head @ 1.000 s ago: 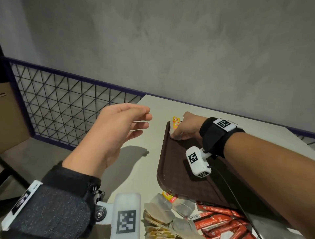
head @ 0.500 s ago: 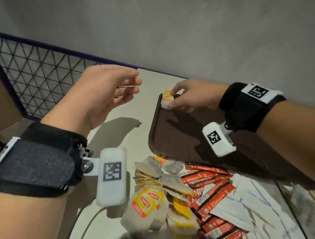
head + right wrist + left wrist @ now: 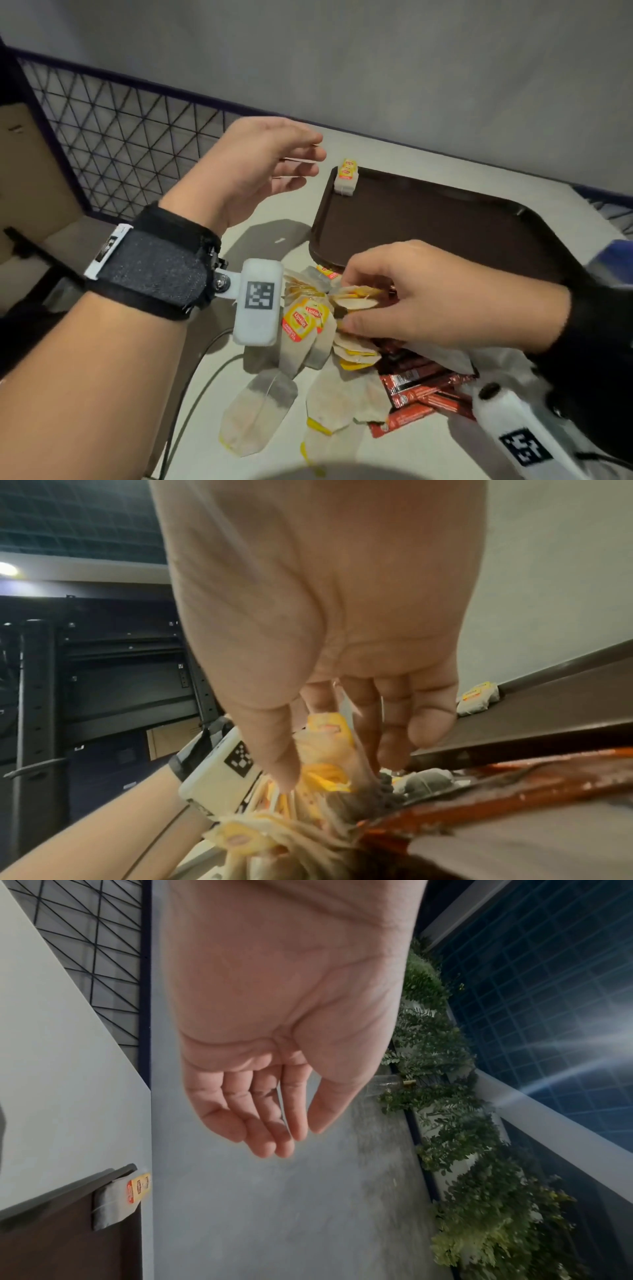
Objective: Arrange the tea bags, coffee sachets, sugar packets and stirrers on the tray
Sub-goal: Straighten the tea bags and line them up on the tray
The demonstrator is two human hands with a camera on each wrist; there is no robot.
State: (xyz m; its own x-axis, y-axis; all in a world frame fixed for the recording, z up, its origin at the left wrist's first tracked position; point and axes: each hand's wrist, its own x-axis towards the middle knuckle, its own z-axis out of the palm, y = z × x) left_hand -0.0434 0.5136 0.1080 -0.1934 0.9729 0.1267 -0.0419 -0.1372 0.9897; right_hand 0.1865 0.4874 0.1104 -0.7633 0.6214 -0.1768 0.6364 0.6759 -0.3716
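A brown tray (image 3: 445,219) lies on the pale table with a small stack of yellow-tagged tea bags (image 3: 346,176) in its far left corner, also visible as the stack (image 3: 116,1202) and the stack (image 3: 477,699). In front of the tray is a loose pile of tea bags (image 3: 305,329), and red coffee sachets (image 3: 421,387) lie to its right. My right hand (image 3: 347,301) reaches into the pile, thumb and fingers pinching a few tea bags (image 3: 325,750). My left hand (image 3: 308,161) hovers left of the tray, fingers relaxed and empty (image 3: 304,1131).
A black wire-mesh fence (image 3: 120,137) runs behind the table's left edge, below a grey wall. A thin cable (image 3: 191,411) crosses the table near me. White packets (image 3: 496,359) lie under my right wrist. Bare table (image 3: 274,240) shows left of the tray.
My right hand let go of the tea bag stack in the tray's far corner and came back to the pile, closing on more tea bags. The left hand stayed hovering open.
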